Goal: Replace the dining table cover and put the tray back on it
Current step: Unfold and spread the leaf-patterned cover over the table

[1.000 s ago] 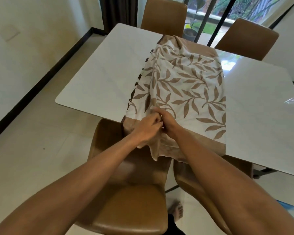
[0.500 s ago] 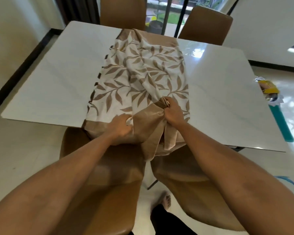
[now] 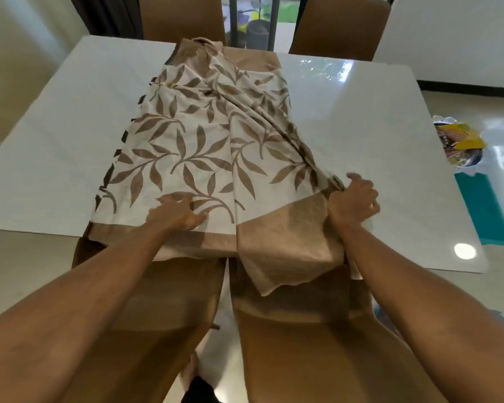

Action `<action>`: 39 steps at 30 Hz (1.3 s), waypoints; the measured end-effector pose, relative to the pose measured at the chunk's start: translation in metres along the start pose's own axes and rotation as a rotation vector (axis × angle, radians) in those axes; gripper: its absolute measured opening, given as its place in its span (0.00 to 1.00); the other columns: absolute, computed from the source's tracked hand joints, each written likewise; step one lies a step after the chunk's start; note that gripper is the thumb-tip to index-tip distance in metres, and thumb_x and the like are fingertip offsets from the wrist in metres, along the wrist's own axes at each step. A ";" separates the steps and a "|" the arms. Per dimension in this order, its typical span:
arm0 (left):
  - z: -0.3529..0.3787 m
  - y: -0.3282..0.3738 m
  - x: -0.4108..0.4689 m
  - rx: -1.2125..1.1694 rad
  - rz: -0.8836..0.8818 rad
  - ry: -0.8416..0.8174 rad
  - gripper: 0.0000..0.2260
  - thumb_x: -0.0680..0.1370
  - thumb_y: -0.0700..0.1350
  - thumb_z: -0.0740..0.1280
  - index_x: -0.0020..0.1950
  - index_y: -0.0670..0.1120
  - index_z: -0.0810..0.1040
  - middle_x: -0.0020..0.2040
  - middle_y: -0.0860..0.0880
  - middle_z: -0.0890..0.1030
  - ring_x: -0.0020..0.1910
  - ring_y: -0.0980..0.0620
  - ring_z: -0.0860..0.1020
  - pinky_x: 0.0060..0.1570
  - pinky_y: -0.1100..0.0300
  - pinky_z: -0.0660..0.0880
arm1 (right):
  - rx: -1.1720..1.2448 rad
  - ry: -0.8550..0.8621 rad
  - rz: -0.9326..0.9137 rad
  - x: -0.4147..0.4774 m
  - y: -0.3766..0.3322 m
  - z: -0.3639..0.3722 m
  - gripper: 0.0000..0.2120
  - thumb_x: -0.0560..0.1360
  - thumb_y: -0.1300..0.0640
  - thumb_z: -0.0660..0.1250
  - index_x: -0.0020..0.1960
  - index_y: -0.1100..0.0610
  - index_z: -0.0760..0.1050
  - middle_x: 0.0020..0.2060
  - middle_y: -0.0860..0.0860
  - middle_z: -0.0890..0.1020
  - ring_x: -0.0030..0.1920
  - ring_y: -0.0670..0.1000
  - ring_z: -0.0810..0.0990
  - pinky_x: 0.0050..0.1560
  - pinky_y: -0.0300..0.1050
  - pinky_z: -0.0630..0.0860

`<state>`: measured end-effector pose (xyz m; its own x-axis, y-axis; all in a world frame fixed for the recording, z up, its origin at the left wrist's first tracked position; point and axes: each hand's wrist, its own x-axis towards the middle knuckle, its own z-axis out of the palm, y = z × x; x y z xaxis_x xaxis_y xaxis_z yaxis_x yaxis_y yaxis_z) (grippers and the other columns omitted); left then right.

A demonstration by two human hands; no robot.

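Observation:
A cream table cover (image 3: 204, 146) with a brown leaf print and a tan border lies partly folded along the middle of the white dining table (image 3: 58, 141). Its near end hangs over the table's front edge. My left hand (image 3: 176, 213) rests flat on the cover near the front edge, fingers spread. My right hand (image 3: 354, 200) grips a bunched fold of the cover's tan border and holds it out to the right. No tray is in view.
Two brown chairs (image 3: 291, 338) stand pushed in below me at the near side, and two more (image 3: 338, 27) stand at the far side. On the floor to the right lie a teal object (image 3: 480, 210) and a yellow packet (image 3: 460, 141).
My hands have moved apart: the right one has pulled the fold of cover out to the right, widening the cloth, while the left one has shifted left and flattened onto it.

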<state>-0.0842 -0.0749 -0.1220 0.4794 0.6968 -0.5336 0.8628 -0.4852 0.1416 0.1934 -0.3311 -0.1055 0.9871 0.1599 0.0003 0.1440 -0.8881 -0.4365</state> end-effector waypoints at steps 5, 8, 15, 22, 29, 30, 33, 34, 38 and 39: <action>0.005 0.020 0.002 0.010 -0.060 0.047 0.37 0.76 0.66 0.64 0.80 0.51 0.56 0.80 0.39 0.55 0.78 0.34 0.56 0.73 0.34 0.58 | -0.125 -0.180 -0.537 -0.010 -0.042 0.037 0.25 0.70 0.51 0.55 0.64 0.50 0.76 0.63 0.54 0.78 0.64 0.59 0.76 0.67 0.61 0.69; 0.010 0.029 -0.002 0.022 0.087 0.153 0.33 0.78 0.59 0.66 0.79 0.50 0.58 0.80 0.40 0.56 0.78 0.36 0.57 0.73 0.36 0.61 | -0.129 -0.370 -0.680 -0.018 -0.062 0.062 0.25 0.73 0.54 0.61 0.70 0.51 0.74 0.72 0.55 0.72 0.74 0.59 0.66 0.74 0.66 0.60; 0.018 0.040 0.006 -0.013 0.044 0.029 0.37 0.78 0.69 0.56 0.82 0.58 0.44 0.82 0.45 0.39 0.79 0.34 0.40 0.74 0.33 0.47 | -0.132 -0.480 -0.639 0.009 -0.021 0.083 0.36 0.78 0.30 0.53 0.82 0.42 0.51 0.83 0.51 0.47 0.82 0.55 0.44 0.80 0.57 0.42; -0.010 0.067 0.038 0.082 -0.098 -0.037 0.43 0.76 0.71 0.57 0.81 0.44 0.53 0.80 0.37 0.56 0.78 0.32 0.55 0.73 0.35 0.59 | -0.019 -0.289 -0.360 0.029 0.005 0.081 0.28 0.82 0.38 0.54 0.79 0.49 0.62 0.81 0.52 0.58 0.80 0.55 0.56 0.78 0.56 0.54; -0.060 0.100 0.092 -0.039 0.176 0.326 0.25 0.78 0.56 0.64 0.71 0.46 0.71 0.68 0.41 0.74 0.67 0.37 0.71 0.63 0.41 0.70 | 0.238 0.020 -0.413 0.038 -0.089 0.109 0.20 0.77 0.47 0.60 0.63 0.56 0.78 0.62 0.57 0.79 0.65 0.59 0.74 0.67 0.60 0.68; -0.068 0.103 0.112 -0.095 0.213 0.339 0.24 0.78 0.54 0.64 0.71 0.45 0.71 0.68 0.40 0.74 0.66 0.37 0.72 0.63 0.42 0.71 | 0.268 0.022 -0.513 0.047 -0.109 0.119 0.19 0.76 0.50 0.62 0.62 0.56 0.79 0.63 0.57 0.79 0.64 0.57 0.74 0.67 0.59 0.69; -0.090 0.109 0.159 -0.232 0.300 0.388 0.21 0.79 0.48 0.65 0.71 0.42 0.71 0.68 0.39 0.74 0.68 0.38 0.71 0.66 0.43 0.70 | 0.219 -0.013 -0.758 0.075 -0.163 0.137 0.16 0.77 0.55 0.64 0.63 0.56 0.80 0.65 0.56 0.79 0.65 0.57 0.75 0.66 0.55 0.70; -0.095 0.109 0.175 -0.246 0.337 0.411 0.21 0.79 0.47 0.64 0.70 0.41 0.72 0.67 0.39 0.75 0.67 0.38 0.71 0.67 0.43 0.70 | 0.185 -0.051 -0.782 0.085 -0.178 0.141 0.16 0.79 0.55 0.63 0.64 0.56 0.79 0.67 0.56 0.78 0.65 0.57 0.74 0.66 0.55 0.70; -0.120 0.120 0.244 -0.154 0.413 0.413 0.20 0.76 0.51 0.57 0.61 0.41 0.75 0.60 0.40 0.78 0.63 0.37 0.73 0.64 0.42 0.70 | 0.129 -0.201 -0.677 0.141 -0.229 0.151 0.20 0.82 0.50 0.59 0.72 0.53 0.71 0.70 0.52 0.74 0.69 0.57 0.70 0.67 0.59 0.70; -0.123 0.125 0.259 -0.128 0.404 0.403 0.22 0.76 0.53 0.56 0.63 0.42 0.74 0.62 0.40 0.78 0.66 0.36 0.71 0.67 0.41 0.68 | 0.128 -0.273 -0.618 0.154 -0.238 0.156 0.21 0.83 0.47 0.57 0.74 0.51 0.69 0.72 0.51 0.73 0.71 0.56 0.69 0.69 0.59 0.67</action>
<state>0.1673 0.1101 -0.1397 0.7761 0.6277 -0.0610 0.5994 -0.7041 0.3807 0.3002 -0.0284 -0.1418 0.6709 0.7388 0.0642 0.6493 -0.5434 -0.5320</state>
